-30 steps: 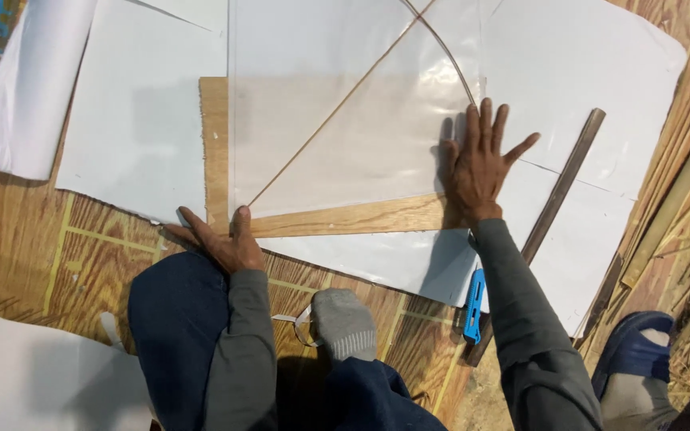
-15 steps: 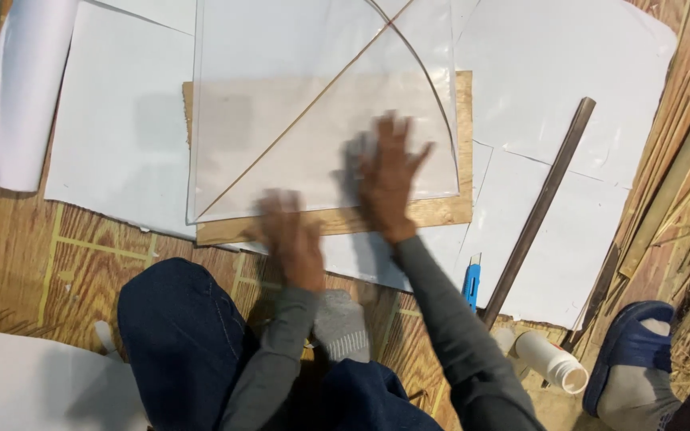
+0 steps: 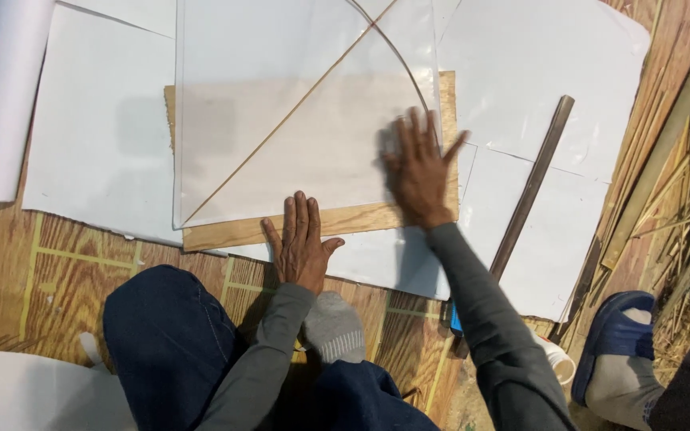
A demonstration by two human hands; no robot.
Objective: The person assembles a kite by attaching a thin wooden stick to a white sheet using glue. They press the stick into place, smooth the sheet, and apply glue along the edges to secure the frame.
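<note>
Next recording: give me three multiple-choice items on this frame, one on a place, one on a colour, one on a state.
1. Where does the right hand rest?
A. on the translucent sheet
B. on the slipper
C. on the paper roll

2. What colour is the slipper at lower right?
A. red
B. blue
C. yellow

3. How is the left hand?
A. fist closed
B. gripping a stick
C. flat, palm down

Answers:
1 A: its fingers spread over the sheet's right part.
2 B: its strap is plainly blue.
3 C: it lies flat on the wooden board, holding nothing.

I see sheet (image 3: 297, 120) on board (image 3: 345, 219); stick (image 3: 529, 191) right of right grip (image 3: 421, 172), left grip (image 3: 301, 243) on board's near edge.
</note>
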